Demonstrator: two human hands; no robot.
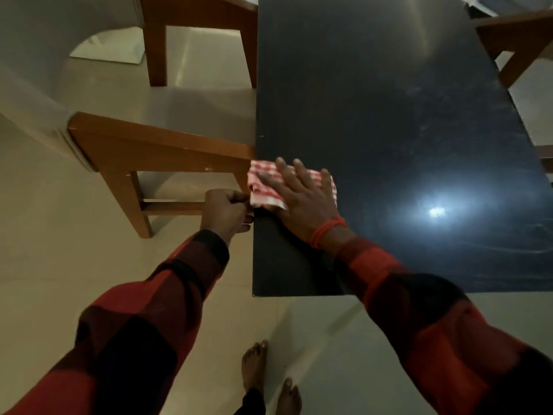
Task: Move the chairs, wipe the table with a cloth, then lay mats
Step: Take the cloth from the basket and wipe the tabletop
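A dark glossy table [389,121] fills the upper right. A red-and-white checked cloth [263,178] lies on its left edge. My right hand [299,196] lies flat on the cloth, fingers spread, pressing it to the tabletop. My left hand [226,209] is curled just off the table's left edge, below the cloth, cupped at the rim; whether anything is in it is hidden. A wooden chair [155,151] with a pale padded back stands close to the table's left side, next to my left hand.
A second wooden chair [197,13] stands farther back on the left. Another chair [514,37] shows at the far right. A lamp glare [437,211] reflects on the tabletop. My bare feet [269,381] stand on the pale tiled floor at the table's near corner.
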